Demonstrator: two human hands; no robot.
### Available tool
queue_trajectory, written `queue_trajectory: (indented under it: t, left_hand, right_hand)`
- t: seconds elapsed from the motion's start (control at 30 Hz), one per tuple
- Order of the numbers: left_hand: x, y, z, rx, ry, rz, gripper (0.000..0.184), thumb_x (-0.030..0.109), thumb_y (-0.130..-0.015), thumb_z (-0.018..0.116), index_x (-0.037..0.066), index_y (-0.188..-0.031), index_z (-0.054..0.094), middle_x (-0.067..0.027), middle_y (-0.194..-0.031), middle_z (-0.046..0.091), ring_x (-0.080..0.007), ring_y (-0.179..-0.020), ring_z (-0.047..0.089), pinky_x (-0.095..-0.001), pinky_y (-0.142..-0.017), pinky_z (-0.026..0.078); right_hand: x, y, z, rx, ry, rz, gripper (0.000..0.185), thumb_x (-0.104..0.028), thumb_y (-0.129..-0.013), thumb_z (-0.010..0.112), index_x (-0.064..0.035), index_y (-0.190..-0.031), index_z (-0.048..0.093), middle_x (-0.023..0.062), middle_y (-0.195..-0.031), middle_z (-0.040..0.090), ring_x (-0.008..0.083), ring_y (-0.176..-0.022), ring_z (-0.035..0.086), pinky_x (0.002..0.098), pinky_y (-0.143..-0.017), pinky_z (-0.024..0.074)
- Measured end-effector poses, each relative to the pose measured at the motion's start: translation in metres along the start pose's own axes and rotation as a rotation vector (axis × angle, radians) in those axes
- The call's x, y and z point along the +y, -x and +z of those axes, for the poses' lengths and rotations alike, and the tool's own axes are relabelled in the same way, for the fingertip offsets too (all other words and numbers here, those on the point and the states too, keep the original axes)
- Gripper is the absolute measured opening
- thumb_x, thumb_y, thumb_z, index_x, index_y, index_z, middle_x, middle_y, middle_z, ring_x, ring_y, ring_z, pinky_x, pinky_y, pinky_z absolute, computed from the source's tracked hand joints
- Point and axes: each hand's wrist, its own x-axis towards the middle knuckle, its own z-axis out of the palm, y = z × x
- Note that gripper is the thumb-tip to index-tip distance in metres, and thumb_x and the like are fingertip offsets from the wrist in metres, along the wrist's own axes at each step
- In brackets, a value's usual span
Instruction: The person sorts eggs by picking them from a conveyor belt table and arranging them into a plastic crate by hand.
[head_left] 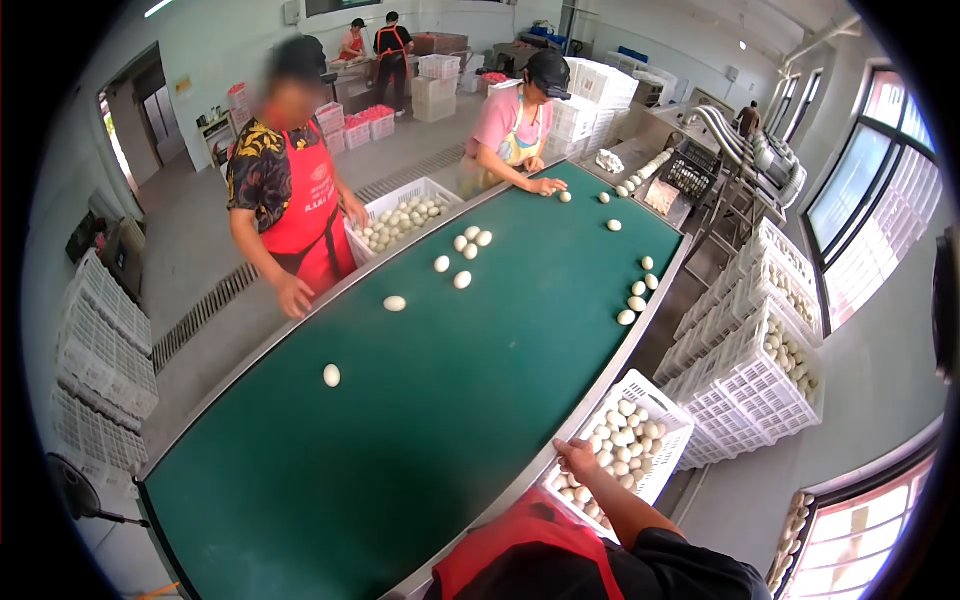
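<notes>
My right hand (pixel 578 458) is at the metal rim (pixel 535 478) of the green conveyor belt, above the near edge of a white plastic crate (pixel 672 412). Its fingers point toward the belt and look loosely stretched, with no egg visible in them. Pale eggs (pixel 628 437) fill much of that crate, and my forearm covers part of them. Farther up the belt's right edge lies a short row of eggs (pixel 637 303). My left hand is out of view.
Across the green belt (pixel 430 440), a person in a red apron (pixel 312 190) stands beside an egg crate (pixel 440 190). Another person's hand (pixel 547 187) touches the belt near an egg (pixel 565 197). Loose eggs (pixel 462 280) lie mid-belt. Stacked crates (pixel 740 385) stand right.
</notes>
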Motion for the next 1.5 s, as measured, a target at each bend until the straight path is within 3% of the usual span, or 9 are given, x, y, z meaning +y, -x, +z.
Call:
queue_trajectory:
  t: [0.17,0.37,0.83,0.9,1.0,1.07,1.2,1.4,1.5]
  left_hand:
    - [-0.014,-0.001,0.000,0.009,-0.021,-0.030,0.038,0.025,-0.093,0.058,0.000,-0.120,0.062,-0.0190,-0.122,0.069,-0.0342,-0.112,0.065,-0.0454,-0.093,0.053]
    - [-0.036,-0.012,-0.005,0.068,-0.063,0.027,0.035,0.022,-0.092,0.060,-0.001,-0.118,0.063,-0.0209,-0.119,0.070,-0.0352,-0.109,0.067,-0.0460,-0.091,0.055]
    - [-0.057,-0.027,-0.015,0.167,-0.182,0.181,0.030,0.016,-0.090,0.065,-0.004,-0.113,0.064,-0.0254,-0.114,0.072,-0.0375,-0.102,0.071,-0.0473,-0.084,0.060]
    - [-0.063,-0.083,0.012,0.203,-0.042,0.072,0.036,0.009,-0.077,0.076,-0.004,-0.109,0.067,-0.0227,-0.113,0.073,-0.0352,-0.100,0.073,-0.0449,-0.080,0.062]
    - [-0.058,-0.047,-0.023,0.106,-0.278,0.312,0.035,0.014,-0.080,0.075,-0.006,-0.108,0.069,-0.0216,-0.110,0.074,-0.0357,-0.099,0.074,-0.0442,-0.082,0.062]
    - [-0.060,-0.047,-0.026,0.200,-0.229,0.245,0.035,0.016,-0.081,0.074,-0.005,-0.109,0.069,-0.0211,-0.109,0.074,-0.0348,-0.099,0.074,-0.0438,-0.083,0.062]
    - [-0.062,-0.058,-0.025,0.116,-0.145,0.222,0.038,0.019,-0.083,0.074,-0.005,-0.112,0.069,-0.0205,-0.114,0.073,-0.0347,-0.103,0.072,-0.0437,-0.085,0.061]
    - [-0.070,-0.100,-0.013,-0.059,0.041,0.105,0.041,0.022,-0.085,0.074,-0.004,-0.115,0.069,-0.0198,-0.120,0.072,-0.0344,-0.108,0.071,-0.0436,-0.089,0.060]
    - [-0.066,-0.068,-0.023,-0.003,-0.065,0.165,0.038,0.021,-0.085,0.074,-0.004,-0.113,0.070,-0.0197,-0.118,0.072,-0.0338,-0.106,0.072,-0.0434,-0.088,0.060]
  right_hand:
    - [-0.008,0.001,-0.005,-0.076,-0.012,-0.008,0.029,-0.022,-0.096,0.076,0.0031,-0.094,0.062,0.0063,-0.073,0.060,0.0151,-0.058,0.055,0.0306,-0.050,0.0461]
    - [-0.017,-0.001,-0.015,-0.079,0.146,-0.055,0.035,-0.028,-0.098,0.074,0.0027,-0.088,0.060,0.0069,-0.066,0.057,0.0150,-0.052,0.048,0.0324,-0.046,0.0361]
    - [-0.026,0.000,-0.031,-0.097,0.023,-0.020,0.029,-0.025,-0.095,0.077,0.0001,-0.089,0.064,0.0025,-0.066,0.055,0.0122,-0.054,0.048,0.0297,-0.048,0.0364]
    - [-0.005,-0.022,-0.038,-0.113,0.063,-0.078,0.028,-0.025,-0.094,0.077,0.0007,-0.092,0.067,0.0024,-0.066,0.056,0.0115,-0.054,0.049,0.0292,-0.048,0.0370]
    - [-0.003,-0.024,-0.037,-0.119,0.031,-0.124,0.029,-0.026,-0.094,0.078,0.0005,-0.089,0.067,0.0039,-0.065,0.059,0.0121,-0.054,0.051,0.0286,-0.048,0.0378]
    - [-0.022,0.001,-0.028,-0.120,0.023,-0.125,0.032,-0.027,-0.093,0.079,-0.0002,-0.085,0.065,0.0040,-0.064,0.059,0.0123,-0.053,0.051,0.0286,-0.047,0.0378]
    - [-0.032,0.007,-0.025,-0.157,-0.074,-0.151,0.034,-0.028,-0.093,0.079,-0.0009,-0.081,0.063,0.0037,-0.063,0.058,0.0123,-0.052,0.051,0.0288,-0.046,0.0382]
    - [-0.037,0.004,-0.032,-0.149,0.124,-0.245,0.047,-0.042,-0.093,0.077,0.0030,-0.083,0.070,0.0098,-0.070,0.070,0.0164,-0.059,0.064,0.0309,-0.057,0.0516]
    - [-0.078,-0.004,-0.054,-0.354,0.687,-0.063,0.059,-0.055,-0.094,0.068,0.0026,-0.080,0.074,0.0101,-0.067,0.071,0.0185,-0.065,0.069,0.0353,-0.065,0.0552]
